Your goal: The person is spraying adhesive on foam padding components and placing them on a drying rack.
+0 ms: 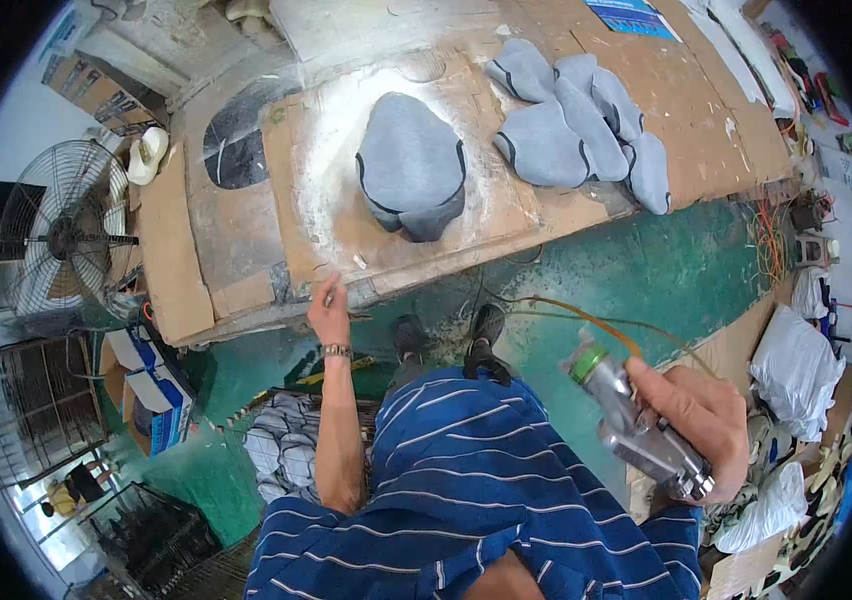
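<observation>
My right hand [698,420] is wrapped round a metal spray gun [636,420] with a green ring near its nozzle, held out to the right of my body. My left hand [329,318] is at the table's front edge, fingers bent together; whether something small is between them I cannot make out. Beyond it, a rounded grey fabric piece [411,160] with black edging lies on a cardboard sheet [296,215] crusted with white residue. Several similar grey pieces [546,145] lie in an overlapping group farther right on the table.
The cardboard-covered table [676,130] spans the far side. A floor fan [64,235] stands left, near an open carton [151,390]. More grey pieces [281,440] fill a crate beside me. An orange hose [586,318] trails over the green floor; white bags [796,360] sit right.
</observation>
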Demonstrator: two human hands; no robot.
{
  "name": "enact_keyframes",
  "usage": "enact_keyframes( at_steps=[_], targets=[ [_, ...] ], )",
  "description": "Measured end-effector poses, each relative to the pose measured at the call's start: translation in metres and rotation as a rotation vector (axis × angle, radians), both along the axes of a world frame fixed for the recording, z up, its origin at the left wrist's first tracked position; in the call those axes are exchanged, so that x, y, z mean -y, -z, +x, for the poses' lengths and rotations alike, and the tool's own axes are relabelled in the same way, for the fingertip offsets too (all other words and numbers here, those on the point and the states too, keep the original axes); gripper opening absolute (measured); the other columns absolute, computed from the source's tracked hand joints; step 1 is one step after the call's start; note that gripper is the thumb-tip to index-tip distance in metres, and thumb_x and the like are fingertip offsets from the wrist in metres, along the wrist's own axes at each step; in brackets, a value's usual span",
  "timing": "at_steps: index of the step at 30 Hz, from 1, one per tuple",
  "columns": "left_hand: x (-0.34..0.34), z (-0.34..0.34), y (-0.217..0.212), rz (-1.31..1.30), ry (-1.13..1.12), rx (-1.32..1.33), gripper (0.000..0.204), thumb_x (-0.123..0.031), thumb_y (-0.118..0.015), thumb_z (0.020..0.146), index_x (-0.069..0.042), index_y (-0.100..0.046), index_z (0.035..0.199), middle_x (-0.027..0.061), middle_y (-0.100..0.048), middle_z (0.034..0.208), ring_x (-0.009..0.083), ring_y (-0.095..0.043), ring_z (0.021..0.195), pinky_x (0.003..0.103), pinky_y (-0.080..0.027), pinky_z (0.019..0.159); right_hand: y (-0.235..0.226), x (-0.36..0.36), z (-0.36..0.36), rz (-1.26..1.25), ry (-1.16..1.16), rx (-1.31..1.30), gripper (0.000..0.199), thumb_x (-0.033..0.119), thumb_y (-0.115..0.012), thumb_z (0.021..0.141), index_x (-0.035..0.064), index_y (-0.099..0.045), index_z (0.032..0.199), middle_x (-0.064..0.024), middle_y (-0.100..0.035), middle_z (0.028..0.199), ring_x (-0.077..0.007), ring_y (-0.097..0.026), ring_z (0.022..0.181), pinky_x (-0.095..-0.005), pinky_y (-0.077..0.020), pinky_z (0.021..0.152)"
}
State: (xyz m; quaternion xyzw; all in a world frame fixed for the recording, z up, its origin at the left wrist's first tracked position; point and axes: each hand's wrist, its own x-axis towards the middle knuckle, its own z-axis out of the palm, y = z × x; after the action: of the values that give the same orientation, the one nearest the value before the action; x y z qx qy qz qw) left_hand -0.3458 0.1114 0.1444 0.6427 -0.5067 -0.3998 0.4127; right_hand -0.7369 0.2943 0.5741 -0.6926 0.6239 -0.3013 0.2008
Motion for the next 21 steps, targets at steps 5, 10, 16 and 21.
enact_keyframes(
  at_steps=[5,10,16,21],
  targets=[
    [0.043,-0.056,-0.063,-0.125,0.003,-0.054,0.03,-0.014,-0.07,0.095,-0.003,-0.072,0.123,0.0089,-0.072,0.123,0.0176,-0.066,0.112,0.032,-0.051,0.097,0.004,-0.006,-0.017,-0.02,0.015,-0.018,0.064,0.008,-0.083,0.07,-0.0047,-0.066,0.13,-0.0105,-0.065,0.071,-0.0229,-0.064,0.06,-0.0339,-0.0483,0.054],
    [0.12,-0.109,-0.096,-0.43,0.317,0.384,0.038,-0.015,-0.076,0.084,-0.011,-0.074,0.122,0.0129,-0.066,0.132,0.0322,-0.058,0.126,0.043,-0.046,0.107,0.004,-0.018,-0.031,0.005,0.103,-0.03,0.06,0.006,-0.082,0.068,-0.0043,-0.07,0.126,-0.0112,-0.066,0.072,-0.0215,-0.065,0.06,-0.0317,-0.0475,0.054],
    [0.158,-0.125,-0.099,-0.553,0.512,0.716,0.034,-0.026,-0.085,0.069,-0.015,-0.082,0.101,0.0104,-0.066,0.132,0.0381,-0.05,0.135,0.049,-0.039,0.114,0.007,-0.03,-0.055,0.063,0.059,0.034,0.062,0.008,-0.08,0.068,-0.0054,-0.069,0.127,-0.0102,-0.064,0.071,-0.0216,-0.063,0.061,-0.032,-0.0463,0.054],
    [0.178,-0.137,-0.111,-0.568,0.501,0.723,0.024,-0.023,-0.087,0.063,-0.013,-0.082,0.084,0.0053,-0.07,0.122,0.035,-0.054,0.131,0.046,-0.043,0.11,0.014,-0.038,-0.062,0.05,0.087,0.04,0.065,0.007,-0.08,0.07,-0.006,-0.065,0.131,-0.0103,-0.064,0.072,-0.023,-0.061,0.059,-0.0329,-0.0461,0.054]
  ],
)
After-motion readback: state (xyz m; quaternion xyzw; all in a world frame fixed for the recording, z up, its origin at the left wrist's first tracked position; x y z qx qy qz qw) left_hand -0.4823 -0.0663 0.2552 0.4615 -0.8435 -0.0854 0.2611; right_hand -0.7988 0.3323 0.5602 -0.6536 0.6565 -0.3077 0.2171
